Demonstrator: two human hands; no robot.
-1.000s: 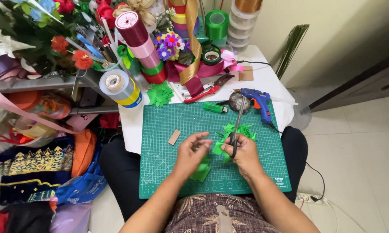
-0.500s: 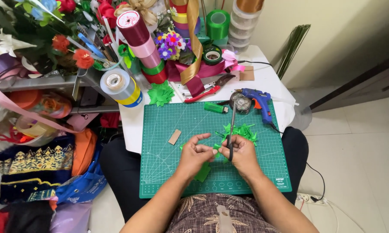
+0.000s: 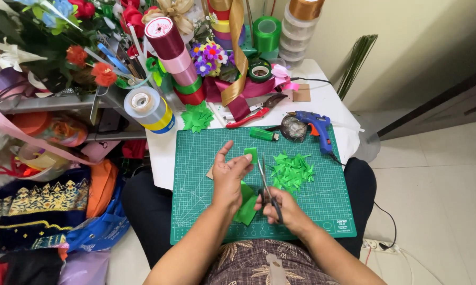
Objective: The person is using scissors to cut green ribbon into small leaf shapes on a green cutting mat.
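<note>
Two hands work over your gridded green mat: left hand pinches glossy green ribbon, right hand grips slim metal scissors, blades pointing up beside it.

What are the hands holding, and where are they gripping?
The left hand pinches a green ribbon strip near its top end. The right hand holds scissors by the handles, blades pointing up beside the strip.

A small white table stands against a plain cream wall, pale glossy floor tiles spread to the right under soft, even light
</note>
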